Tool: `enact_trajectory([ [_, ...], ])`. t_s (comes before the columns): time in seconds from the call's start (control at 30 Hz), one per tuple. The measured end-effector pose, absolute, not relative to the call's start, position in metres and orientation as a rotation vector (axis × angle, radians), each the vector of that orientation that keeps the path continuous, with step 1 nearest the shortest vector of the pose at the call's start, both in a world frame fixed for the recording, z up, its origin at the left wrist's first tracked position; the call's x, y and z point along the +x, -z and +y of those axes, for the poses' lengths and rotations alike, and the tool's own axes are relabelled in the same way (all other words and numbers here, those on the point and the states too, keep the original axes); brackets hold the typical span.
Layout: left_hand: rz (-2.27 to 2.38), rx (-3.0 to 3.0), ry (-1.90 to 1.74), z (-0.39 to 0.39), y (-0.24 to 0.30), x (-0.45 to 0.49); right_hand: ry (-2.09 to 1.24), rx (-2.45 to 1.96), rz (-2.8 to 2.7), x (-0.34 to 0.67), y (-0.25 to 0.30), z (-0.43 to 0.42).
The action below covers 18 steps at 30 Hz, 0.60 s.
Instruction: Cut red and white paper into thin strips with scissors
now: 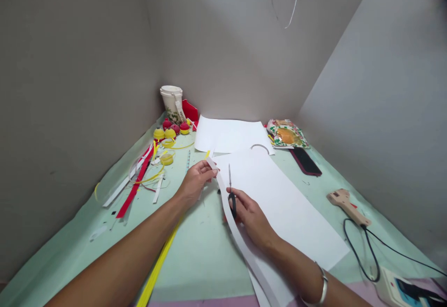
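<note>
My left hand (196, 180) pinches the far end of a long white paper strip (240, 239) that curls back toward me. In my right hand (252, 217) are black-handled scissors (231, 190), fingers through the handles, blades pointing away along the edge of a large white sheet (286, 204). The strip hangs off that sheet's left edge, between both hands.
A second white sheet (230, 135) lies behind. At the left are red, white and yellow paper scraps (139, 176), small red and yellow balls (171, 132) and a cup (172, 101). To the right sit a snack packet (287, 135), a phone (306, 161), a glue gun (347, 204) with cable.
</note>
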State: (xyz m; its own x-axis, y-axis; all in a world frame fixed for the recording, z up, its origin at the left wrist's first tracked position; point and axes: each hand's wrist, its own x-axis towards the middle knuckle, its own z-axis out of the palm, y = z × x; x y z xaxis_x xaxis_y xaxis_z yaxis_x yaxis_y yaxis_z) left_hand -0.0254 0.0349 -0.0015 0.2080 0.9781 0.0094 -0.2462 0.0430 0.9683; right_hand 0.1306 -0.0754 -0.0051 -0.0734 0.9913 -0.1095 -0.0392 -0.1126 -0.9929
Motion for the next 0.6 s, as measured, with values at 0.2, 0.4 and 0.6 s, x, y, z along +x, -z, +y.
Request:
enact_trajectory([
  [0.2, 0.762, 0.937, -1.083, 0.036, 0.003, -0.026, -1.346, -1.219, -1.233, 0.129, 0.005, -0.078],
  [0.4, 0.629, 0.882, -0.987, 0.034, -0.001, -0.028, -1.161, -1.283, -1.142, 0.13, 0.002, -0.076],
  [0.6, 0.586, 0.915, -0.988, 0.029, -0.006, -0.026, -1.125, -1.331, -1.199, 0.13, 0.012, -0.073],
])
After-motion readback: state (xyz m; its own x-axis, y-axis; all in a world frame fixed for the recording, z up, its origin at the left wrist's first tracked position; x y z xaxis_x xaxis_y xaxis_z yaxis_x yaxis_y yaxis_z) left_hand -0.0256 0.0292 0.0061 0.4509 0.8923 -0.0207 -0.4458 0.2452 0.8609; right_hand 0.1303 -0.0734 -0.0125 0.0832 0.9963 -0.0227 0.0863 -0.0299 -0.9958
